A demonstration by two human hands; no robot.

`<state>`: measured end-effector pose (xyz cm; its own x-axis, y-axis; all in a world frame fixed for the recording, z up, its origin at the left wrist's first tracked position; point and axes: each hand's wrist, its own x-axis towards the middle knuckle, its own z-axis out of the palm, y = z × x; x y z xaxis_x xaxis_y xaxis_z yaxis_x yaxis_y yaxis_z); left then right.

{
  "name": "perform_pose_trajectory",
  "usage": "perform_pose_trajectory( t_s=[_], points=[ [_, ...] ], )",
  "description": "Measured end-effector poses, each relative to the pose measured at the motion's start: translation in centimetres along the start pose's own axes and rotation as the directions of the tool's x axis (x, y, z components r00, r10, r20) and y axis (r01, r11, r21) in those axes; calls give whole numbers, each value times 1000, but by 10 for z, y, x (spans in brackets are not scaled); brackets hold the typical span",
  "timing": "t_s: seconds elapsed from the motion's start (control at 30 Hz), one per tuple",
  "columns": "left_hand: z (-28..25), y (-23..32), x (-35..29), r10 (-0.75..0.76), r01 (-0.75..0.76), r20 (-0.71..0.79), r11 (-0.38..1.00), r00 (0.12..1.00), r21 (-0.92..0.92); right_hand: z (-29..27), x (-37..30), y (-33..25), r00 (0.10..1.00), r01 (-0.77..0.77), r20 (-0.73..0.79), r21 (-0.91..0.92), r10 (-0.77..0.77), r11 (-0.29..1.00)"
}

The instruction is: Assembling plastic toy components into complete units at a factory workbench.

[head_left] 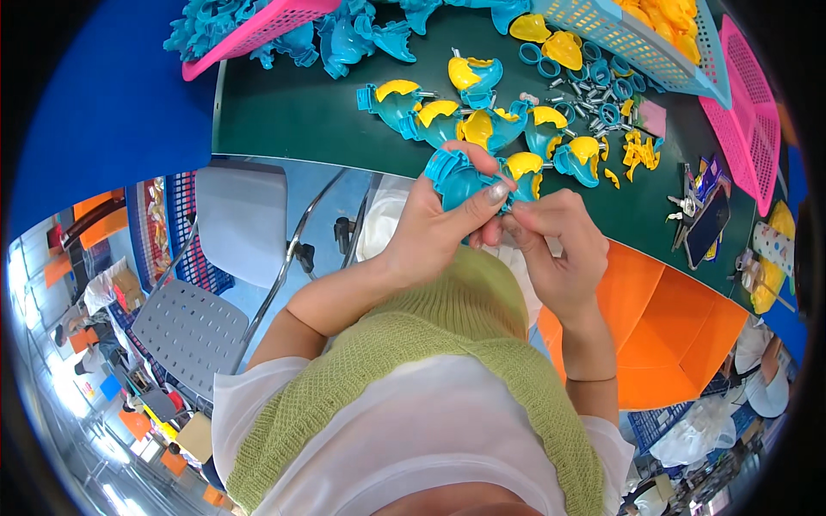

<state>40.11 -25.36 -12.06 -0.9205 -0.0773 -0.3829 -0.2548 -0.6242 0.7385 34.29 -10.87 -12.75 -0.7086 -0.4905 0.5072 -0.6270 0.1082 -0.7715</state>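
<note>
Teal and glossy, a curved hollow plastic shell (459, 184) with a ribbed end is gripped by the left hand (440, 222), its thumb laid across the near side and its fingers wrapped around the far side. The shell is held up by the front edge of the dark green worktop (297, 112). At its lower right edge it is met by the right hand (559, 245), whose thumb and fingers are drawn together in a pinch; whether anything small is held between those tips cannot be told.

Just beyond the hands, a loose cluster of teal shells fitted with yellow curved caps (462, 129) is spread over the worktop. Farther right, short silver metal pins (588, 107) are scattered among teal plastic rings (610, 113), and small jagged yellow plastic pieces (640, 153) are heaped nearby. Behind these, loose yellow curved shells (564, 50) are laid beside a light blue perforated plastic basket (602, 39), in which orange-yellow plastic parts (662, 19) are piled.

At the far left, a pink perforated plastic basket (249, 39) is seen tilted, with teal plastic parts (346, 43) massed around it. Toward the right end, a bunch of metal keys (686, 203) and a dark-screened phone (708, 225) are set down near a second pink perforated basket (747, 112). Below the worktop, a large orange bin (658, 331) is placed to the right, and a grey chair with a perforated seat (194, 327) is stationed to the left.
</note>
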Motion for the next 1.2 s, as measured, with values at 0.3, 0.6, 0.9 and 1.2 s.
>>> perform_pose_trajectory(
  t_s=[0.3, 0.6, 0.9, 1.2],
  points=[
    [-19, 15, 1, 87, -121, 217, 981, 972, 149, -17, 25, 14, 983, -21, 183, 67, 8, 998],
    [-15, 17, -6, 164, -174, 148, 983, 975, 56, -37, 98, 105, 972, -230, -51, -431, 231, 872],
    [-7, 15, -1, 193, -195, 157, 981, 969, 1, -40, 99, 133, 995, -65, 13, -667, 99, 742],
    [2, 7, 4, 276, -282, 166, 959, 947, 12, -24, 65, -21, 991, -136, 4, -88, 136, 987]
  ],
)
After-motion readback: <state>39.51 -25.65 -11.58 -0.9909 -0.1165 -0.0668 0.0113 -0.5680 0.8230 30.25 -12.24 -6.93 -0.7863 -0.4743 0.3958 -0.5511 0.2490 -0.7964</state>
